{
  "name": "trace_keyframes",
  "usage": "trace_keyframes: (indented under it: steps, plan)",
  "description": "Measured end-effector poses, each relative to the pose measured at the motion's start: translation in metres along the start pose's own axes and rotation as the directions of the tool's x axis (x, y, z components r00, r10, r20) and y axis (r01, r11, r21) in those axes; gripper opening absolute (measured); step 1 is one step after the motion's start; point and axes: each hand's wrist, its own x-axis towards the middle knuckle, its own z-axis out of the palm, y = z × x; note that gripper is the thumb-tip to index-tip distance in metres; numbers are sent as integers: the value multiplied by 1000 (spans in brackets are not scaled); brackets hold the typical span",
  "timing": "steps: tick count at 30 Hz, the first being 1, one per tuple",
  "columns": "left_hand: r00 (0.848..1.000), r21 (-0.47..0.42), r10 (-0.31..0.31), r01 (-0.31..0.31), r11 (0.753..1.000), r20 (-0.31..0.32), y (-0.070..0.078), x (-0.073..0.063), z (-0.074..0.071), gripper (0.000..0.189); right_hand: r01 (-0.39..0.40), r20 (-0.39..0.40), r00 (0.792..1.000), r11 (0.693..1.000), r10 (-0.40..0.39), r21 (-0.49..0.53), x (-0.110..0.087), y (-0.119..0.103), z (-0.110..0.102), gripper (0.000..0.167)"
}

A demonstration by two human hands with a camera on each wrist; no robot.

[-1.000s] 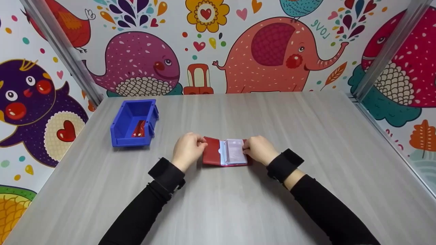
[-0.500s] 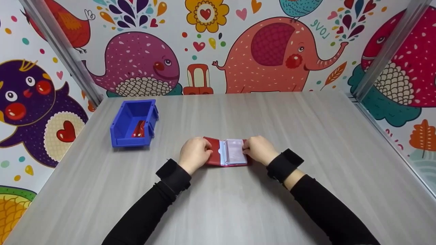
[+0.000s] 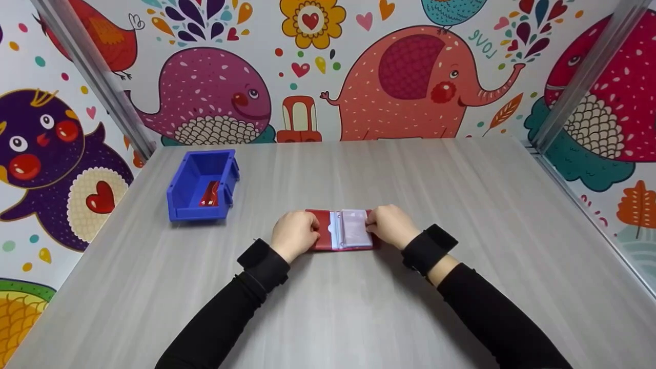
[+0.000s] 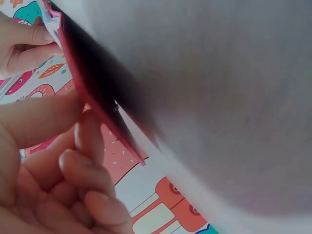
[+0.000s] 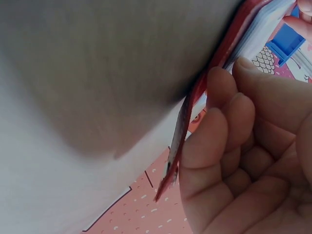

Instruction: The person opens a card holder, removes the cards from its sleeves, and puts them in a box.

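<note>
A small red card holder (image 3: 323,233) lies open on the table, with a pale blue inner flap and a stack of clear plastic sleeves (image 3: 354,228) on its right half. My left hand (image 3: 295,236) is at the left cover; in the left wrist view its thumb lies over the red edge and the curled fingers (image 4: 87,170) meet that edge. On the right side, my right hand (image 3: 393,225) pinches the holder's edge, thumb against the sleeves and bent fingers (image 5: 207,139) along the red cover. Part of the left cover is hidden behind the left hand.
To the left and farther back stands a blue plastic bin (image 3: 197,212) with a red item (image 3: 210,195) inside, its kind unclear. Printed cartoon walls (image 3: 302,66) bound the grey table (image 3: 369,318) at the back and sides.
My left hand has moved slightly right and toward me, farther over the left cover, which lies flatter now. The right hand has stayed in place.
</note>
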Motion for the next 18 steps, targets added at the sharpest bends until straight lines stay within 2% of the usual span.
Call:
trace_keyframes:
  steps: [7,18]
  plan:
    - [1000,14,-2,1,1000,29,-3,3,3,7,-8,2,1000,1000,8,14,-1,-1,0,18]
    - [996,-9,-30,31,999,80,1,6,3,7,-22,16,1000,1000,22,6,0,-1,0,12]
